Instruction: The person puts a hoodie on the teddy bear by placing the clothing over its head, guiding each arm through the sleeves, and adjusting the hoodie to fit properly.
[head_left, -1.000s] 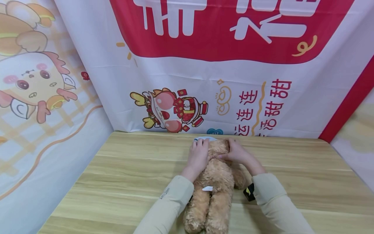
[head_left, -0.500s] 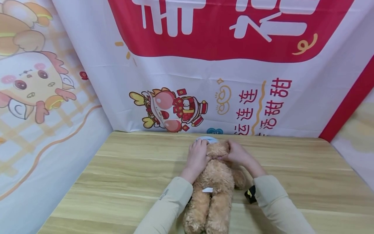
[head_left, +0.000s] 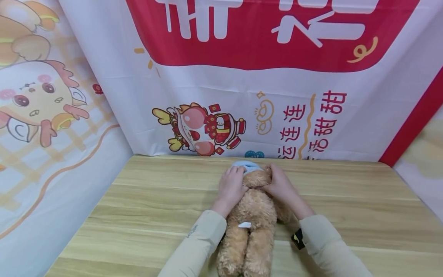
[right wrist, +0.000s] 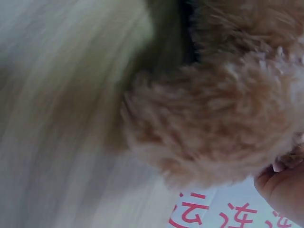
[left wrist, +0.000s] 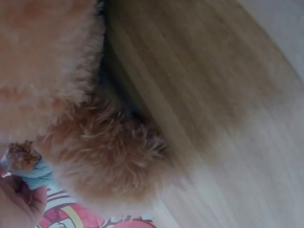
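A brown teddy bear (head_left: 255, 209) lies stretched out on the table, head toward the wall, a white tag (head_left: 244, 224) between its legs. Light blue cloth (head_left: 250, 166) covers the far end of its head. On the head's left side, my left hand (head_left: 231, 187) has its fingertips at the cloth; in the left wrist view they pinch its edge (left wrist: 39, 175). My right hand (head_left: 282, 186) grips the head from the right, thumb near the neck. Fur hides most of that grip in the right wrist view, where the bear's arm (right wrist: 209, 123) fills the middle.
The wooden table (head_left: 155, 215) ends at a white and red printed cloth backdrop (head_left: 138, 100). A patterned cloth (head_left: 69, 169) hangs along the left side. A black strap piece (head_left: 298, 238) shows at the right cuff.
More of the light blue cloth shows over the bear's head than before, and it has come nearer along the head. Both hands stay at the head with small shifts.
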